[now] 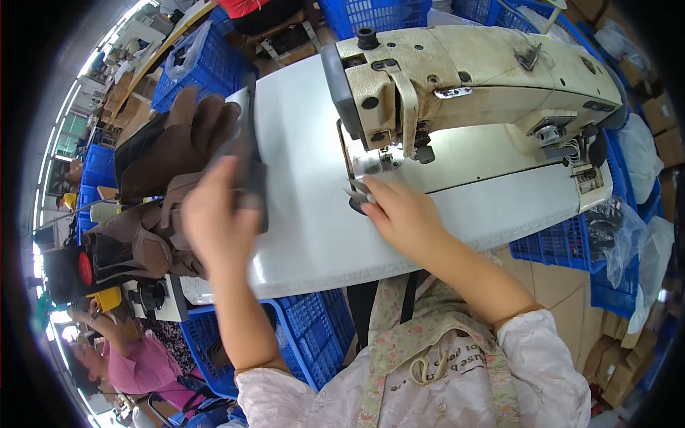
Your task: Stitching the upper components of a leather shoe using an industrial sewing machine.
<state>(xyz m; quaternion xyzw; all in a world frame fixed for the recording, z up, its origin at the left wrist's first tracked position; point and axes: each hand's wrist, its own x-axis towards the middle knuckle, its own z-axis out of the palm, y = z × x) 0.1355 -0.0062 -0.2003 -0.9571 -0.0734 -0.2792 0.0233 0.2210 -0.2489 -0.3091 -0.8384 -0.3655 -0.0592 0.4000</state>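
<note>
Small metal thread snips (359,190) are gripped in my right hand (401,214), their blades pointing left over the white table just in front of the sewing machine's needle area. My left hand (222,217) is smeared by motion at the table's left side, so its fingers cannot be read. Beside it a dark, blurred piece (250,160) lies along the table's left edge; whether the hand touches it is unclear. Brown sewn pieces (189,139) are heaped to the left of that hand. The cream sewing machine (457,78) stands across the far side of the table.
The white tabletop (300,214) stretches between my hands. Blue crates (314,335) stand below its near edge, with more behind and at the right. A co-worker in a pink top (143,367) sits at the lower left. Clear plastic bags (638,157) hang at the right.
</note>
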